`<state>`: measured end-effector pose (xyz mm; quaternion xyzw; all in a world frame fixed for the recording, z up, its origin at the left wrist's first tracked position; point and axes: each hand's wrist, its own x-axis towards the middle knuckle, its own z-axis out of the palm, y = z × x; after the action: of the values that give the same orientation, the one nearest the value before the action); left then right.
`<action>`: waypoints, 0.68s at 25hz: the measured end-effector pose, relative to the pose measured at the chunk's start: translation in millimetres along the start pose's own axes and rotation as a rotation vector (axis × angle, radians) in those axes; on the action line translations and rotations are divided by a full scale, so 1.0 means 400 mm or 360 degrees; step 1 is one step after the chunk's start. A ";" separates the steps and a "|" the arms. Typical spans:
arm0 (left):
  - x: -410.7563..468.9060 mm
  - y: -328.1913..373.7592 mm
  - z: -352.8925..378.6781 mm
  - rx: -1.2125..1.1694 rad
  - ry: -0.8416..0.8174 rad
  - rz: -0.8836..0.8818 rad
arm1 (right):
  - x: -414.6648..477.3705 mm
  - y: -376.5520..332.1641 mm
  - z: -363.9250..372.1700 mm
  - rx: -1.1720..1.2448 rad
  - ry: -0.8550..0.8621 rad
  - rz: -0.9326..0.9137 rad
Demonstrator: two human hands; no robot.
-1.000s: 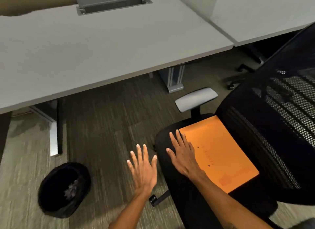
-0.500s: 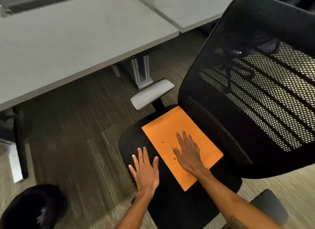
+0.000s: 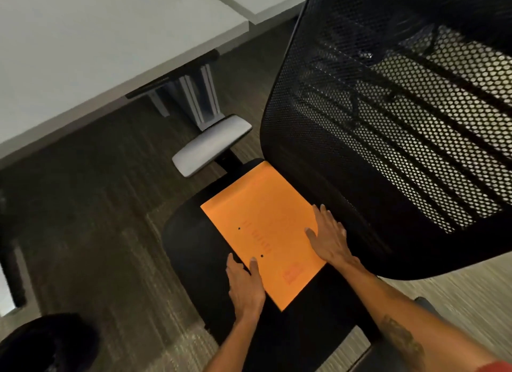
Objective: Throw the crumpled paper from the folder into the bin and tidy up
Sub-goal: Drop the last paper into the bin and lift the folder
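Observation:
An orange folder lies closed and flat on the black seat of an office chair. My left hand rests at the folder's near left edge, thumb on top of the cover and fingers at the edge. Spread flat, my right hand lies on the folder's right edge close to the chair's backrest. No crumpled paper shows. The black bin stands on the floor at the bottom left, partly cut off by the frame.
The chair's mesh backrest fills the right side, and its grey armrest juts out left of the folder. A white desk with a grey leg spans the top left. Carpeted floor lies between desk, chair and bin.
The view has swung right and closer to the chair. Both hands moved onto the folder: the right slid to its right edge, the left reached its near left edge.

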<state>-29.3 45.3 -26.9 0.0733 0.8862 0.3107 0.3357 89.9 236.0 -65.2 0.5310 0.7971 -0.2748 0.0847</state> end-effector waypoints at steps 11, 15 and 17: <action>-0.014 0.009 0.018 -0.0246 0.0001 -0.0265 | -0.065 -0.019 0.020 0.0153 0.0024 0.0159; -0.012 0.000 -0.029 -0.0276 0.0053 -0.0277 | -0.081 -0.038 -0.005 0.0211 0.0041 0.0224; -0.011 -0.004 -0.059 -0.0284 0.0109 -0.0279 | -0.080 -0.051 -0.021 0.0435 -0.0049 0.0323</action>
<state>-41.1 30.7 -11.6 -0.0452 0.8690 0.3600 0.3364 86.6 209.1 -37.4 0.6111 0.6931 -0.3788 0.0514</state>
